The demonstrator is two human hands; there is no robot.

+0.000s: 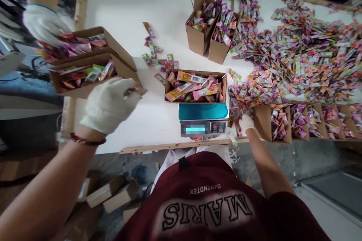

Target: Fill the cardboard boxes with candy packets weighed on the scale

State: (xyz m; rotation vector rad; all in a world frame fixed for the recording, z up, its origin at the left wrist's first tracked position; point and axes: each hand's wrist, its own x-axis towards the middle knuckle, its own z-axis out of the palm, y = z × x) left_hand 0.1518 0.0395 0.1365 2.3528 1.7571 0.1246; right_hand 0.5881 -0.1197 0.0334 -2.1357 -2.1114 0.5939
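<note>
1. The left hand (pixel 110 103), in a pale knit glove, has its fingers curled and pressed together onto the near right flap of the lower box (pixel 76 91). A blur hides the exact pinch.
2. The lower box is full of bright sachets and lies at the left edge of the white counter (pixel 127 0), partly hanging past it. An upper box (pixel 120 51), also full, sits on top of it.
3. Another person's gloved hand (pixel 42 22) touches the far left end of the upper box.
4. The right hand (pixel 246 123), gloved too, rests palm down on loose sachets at the near edge of the counter, fingers bent. Whether it is pinching any sachets cannot be told.
5. Just right of that hand is the first carton (pixel 261 120) of a row of filled cartons along the counter's near edge.
6. Between the hands stands a scale (pixel 203 111) with an open box of sachets (pixel 224 86) on its platform.
7. A large heap of sachets (pixel 296 52) covers the counter's right half, with two more filled boxes (pixel 198 39) behind the scale.
</note>
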